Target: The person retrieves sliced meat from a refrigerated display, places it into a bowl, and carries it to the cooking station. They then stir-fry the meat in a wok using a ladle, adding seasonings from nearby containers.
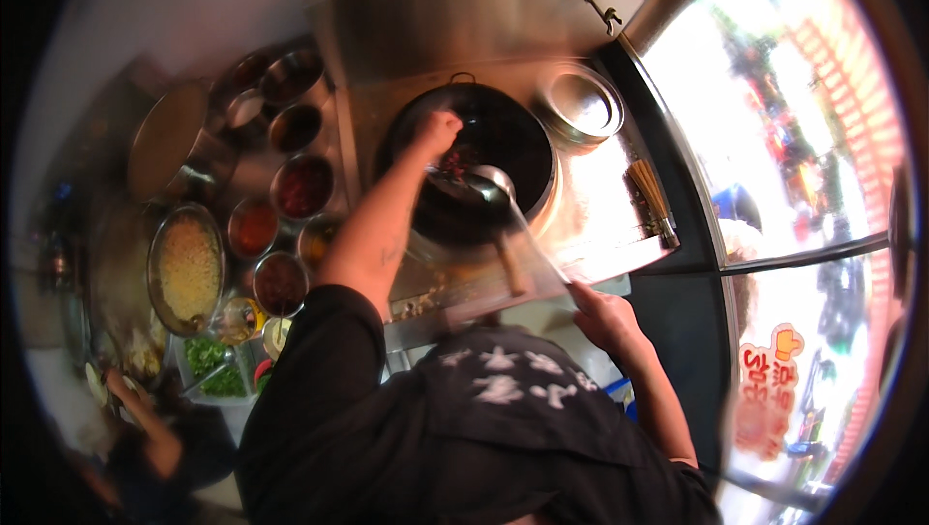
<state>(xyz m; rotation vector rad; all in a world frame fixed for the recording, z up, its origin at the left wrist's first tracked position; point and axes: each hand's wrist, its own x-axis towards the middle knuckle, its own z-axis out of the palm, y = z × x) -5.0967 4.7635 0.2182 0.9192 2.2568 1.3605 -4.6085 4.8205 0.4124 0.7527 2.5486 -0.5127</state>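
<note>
My left hand [439,133] hangs over a large black wok [530,133], its fingers curled in. Whether it holds anything is hidden. My right hand [606,314] grips the far end of a long metal ladle [537,238]. The ladle's bowl rests low inside the wok, just right of my left wrist. Dark reddish bits of food [459,160] show in the wok between my left hand and that bowl. A wooden handle [512,264] points towards me from the wok's near side.
Left of the stove stand several steel pots, one with red sauce [252,227], and a bowl of pale chopped food [187,271]. Round metal pans [580,104] and a bamboo brush [649,195] lie right. A tap [606,15] is behind. Another person's arm [149,420] reaches in lower left.
</note>
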